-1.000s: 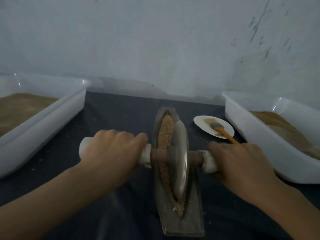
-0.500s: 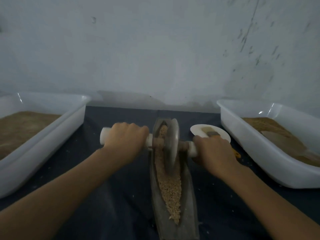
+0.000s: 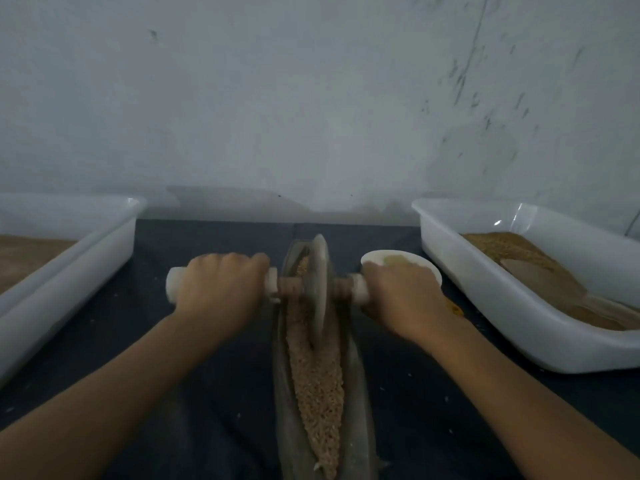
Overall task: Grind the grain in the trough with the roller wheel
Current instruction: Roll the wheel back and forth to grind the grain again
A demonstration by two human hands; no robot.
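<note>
A long narrow boat-shaped trough [image 3: 356, 403] runs away from me down the middle of the dark table. Tan crushed grain [image 3: 317, 386] fills its groove. The grey roller wheel [image 3: 318, 285] stands on edge near the trough's far end, on a wooden axle with white handles. My left hand [image 3: 221, 289] grips the left handle. My right hand [image 3: 398, 299] grips the right handle, hiding most of it. Both arms are stretched forward.
A white tub [image 3: 79, 271] with brown grain stands at the left. A second white tub [image 3: 519, 306] with grain stands at the right. A small white dish [image 3: 391, 259] sits just beyond my right hand, an orange brush handle [image 3: 455, 308] showing beside the wrist. A grey wall rises behind.
The wheel has rolled from the near part of the trough to its far end. Both hands pushed forward with the handles, uncovering the grain in the near groove.
</note>
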